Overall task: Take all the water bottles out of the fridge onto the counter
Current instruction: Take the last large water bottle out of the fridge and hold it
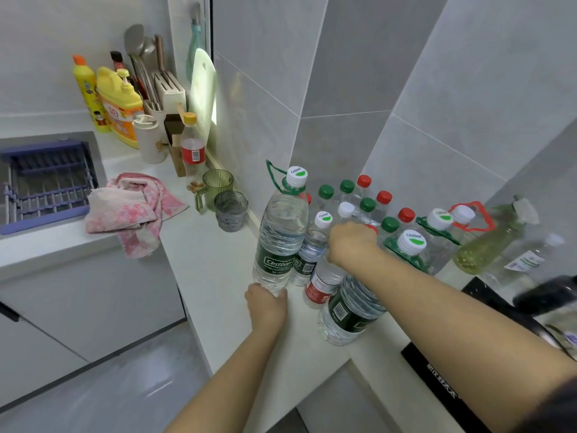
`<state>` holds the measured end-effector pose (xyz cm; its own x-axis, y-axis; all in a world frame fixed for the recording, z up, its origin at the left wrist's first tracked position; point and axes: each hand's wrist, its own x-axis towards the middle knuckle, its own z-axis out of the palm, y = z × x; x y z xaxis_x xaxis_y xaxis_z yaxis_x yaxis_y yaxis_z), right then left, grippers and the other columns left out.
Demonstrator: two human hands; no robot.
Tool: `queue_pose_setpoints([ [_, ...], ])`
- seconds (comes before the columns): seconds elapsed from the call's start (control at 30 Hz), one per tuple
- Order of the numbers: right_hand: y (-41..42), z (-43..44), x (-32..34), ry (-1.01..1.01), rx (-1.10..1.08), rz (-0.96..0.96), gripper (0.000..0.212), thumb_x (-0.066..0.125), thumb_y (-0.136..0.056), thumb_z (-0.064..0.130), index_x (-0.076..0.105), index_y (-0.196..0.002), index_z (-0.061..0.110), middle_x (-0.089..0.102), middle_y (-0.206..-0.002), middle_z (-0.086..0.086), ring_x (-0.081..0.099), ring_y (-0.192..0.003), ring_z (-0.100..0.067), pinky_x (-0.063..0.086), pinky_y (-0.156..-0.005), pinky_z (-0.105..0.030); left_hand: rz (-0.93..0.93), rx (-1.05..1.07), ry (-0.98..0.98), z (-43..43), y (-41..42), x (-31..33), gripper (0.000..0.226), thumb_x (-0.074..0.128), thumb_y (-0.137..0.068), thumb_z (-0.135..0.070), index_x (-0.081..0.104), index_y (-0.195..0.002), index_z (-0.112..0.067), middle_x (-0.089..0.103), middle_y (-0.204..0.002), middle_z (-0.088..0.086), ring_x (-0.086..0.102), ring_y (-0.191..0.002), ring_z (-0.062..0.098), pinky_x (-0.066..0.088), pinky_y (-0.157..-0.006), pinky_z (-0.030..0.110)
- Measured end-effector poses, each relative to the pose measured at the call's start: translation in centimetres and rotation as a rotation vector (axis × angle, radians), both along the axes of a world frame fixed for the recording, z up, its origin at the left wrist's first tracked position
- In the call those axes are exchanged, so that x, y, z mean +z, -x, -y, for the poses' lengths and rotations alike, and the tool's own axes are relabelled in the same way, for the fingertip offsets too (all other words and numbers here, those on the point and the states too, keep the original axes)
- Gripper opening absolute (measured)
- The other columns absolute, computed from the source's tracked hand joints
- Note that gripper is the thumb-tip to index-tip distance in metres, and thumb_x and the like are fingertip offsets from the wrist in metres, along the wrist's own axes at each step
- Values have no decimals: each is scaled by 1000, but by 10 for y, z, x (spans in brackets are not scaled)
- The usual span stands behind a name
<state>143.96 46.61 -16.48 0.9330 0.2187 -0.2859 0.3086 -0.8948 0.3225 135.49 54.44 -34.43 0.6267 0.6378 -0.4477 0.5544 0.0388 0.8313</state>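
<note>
- The left hand (267, 303) is gripping the base of a big water bottle (281, 239), which is standing on the counter (218, 260) at the left edge of the crowd of bottles.
- The right hand (351, 242) is curling over the top of a small red-labelled bottle (323, 281) and grasping it by the neck. This bottle is standing just beside the big one.
- I am counting four green caps (326, 191) among the bottles packed against the tiled wall. Three red caps (384, 197) are showing in full, and two more are peeking out.
- Six white caps (323, 219) are showing. Four of them are sitting on large bottles with carry handles, three handles green and one red.
- Another large bottle with a dark label (349, 310) is sitting nearest the counter's edge, under the right forearm.
- All these bottles are holding clear water. An oil bottle (484, 248) at the far right is holding yellowish liquid.
- Two cups are standing near the wall, a green mug (218, 185) and a grey cup (231, 210). I cannot tell what they contain.
- Two yellow detergent bottles (120, 107) are standing behind the sink.
</note>
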Motion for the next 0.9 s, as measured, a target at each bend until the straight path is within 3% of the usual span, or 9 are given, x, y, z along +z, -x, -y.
queue_pose_setpoints([
  [0.07, 0, 1, 1, 10, 4, -3, 34, 65, -91, 23, 58, -122, 11, 60, -123, -6, 59, -113, -25, 41, -74, -32, 60, -47, 346, 14, 0, 0, 4, 55, -89, -4, 55, -87, -8, 56, -89, 16, 59, -75, 27, 48, -67, 31],
  [0.13, -1, 1, 1, 4, 7, 6, 35, 65, -91, 23, 58, -123, 11, 60, -124, -6, 58, -115, -25, 40, -75, -33, 119, -70, 615, 22, -4, 3, 17, 50, -90, 3, 54, -87, -14, 56, -83, 11, 55, -68, 18, 49, -64, 27],
  [0.2, -2, 2, -1, 4, 10, 10, 35, 65, -91, 21, 58, -124, 10, 59, -125, -7, 58, -116, -25, 41, -75, -33, 167, -109, 687, 26, -8, 5, 23, 47, -92, 4, 60, -93, -14, 60, -76, 3, 50, -63, 10, 44, -65, 24],
  [0.33, -2, 2, -3, 15, 16, 7, 34, 65, -92, 19, 58, -124, 9, 59, -127, -8, 59, -116, -25, 42, -74, -32, 190, -104, 739, 28, -15, 1, 34, 39, -88, 7, 66, -84, -13, 55, -73, 2, 42, -61, 11, 35, -61, 23],
  [0.43, -1, 1, -3, 23, 21, 14, 33, 64, -93, 18, 59, -124, 9, 60, -127, -7, 59, -116, -25, 42, -74, -32, 172, -116, 742, 25, -13, 2, 26, 43, -87, 3, 54, -75, -17, 47, -77, 3, 40, -63, 11, 35, -62, 23],
  [0.6, 5, 4, -2, 93, 81, 61, 31, 64, -93, 24, 60, -122, 12, 61, -123, -4, 59, -113, -23, 43, -77, -33, 173, -204, 671, 19, -8, 3, 39, 47, -86, 2, 30, -61, -24, 32, -52, -7, 29, -52, 10, 28, -55, 23],
  [0.73, 13, 6, -1, 184, 144, 132, 30, 62, -91, 18, 61, -121, 15, 62, -122, 0, 58, -114, -22, 41, -83, -32, 189, -264, 642, 21, -2, 8, 36, 50, -84, 0, 38, -61, -24, 34, -60, -5, 29, -55, 10, 26, -55, 23],
  [0.83, 17, 8, 2, 240, 207, 164, 33, 60, -90, 10, 60, -123, 15, 62, -124, 0, 57, -116, -22, 44, -93, -33, 220, -255, 681, 28, 0, 12, 19, 49, -85, -3, 58, -78, -19, 49, -84, 4, 37, -62, 8, 31, -56, 21],
  [0.9, 20, 10, 4, 283, 236, 167, 35, 60, -90, 9, 59, -124, 14, 61, -127, -2, 55, -119, -25, 44, -99, -38, 225, -255, 671, 30, 0, 12, 17, 49, -85, -5, 60, -86, -18, 50, -86, 4, 37, -63, 8, 31, -55, 20],
])
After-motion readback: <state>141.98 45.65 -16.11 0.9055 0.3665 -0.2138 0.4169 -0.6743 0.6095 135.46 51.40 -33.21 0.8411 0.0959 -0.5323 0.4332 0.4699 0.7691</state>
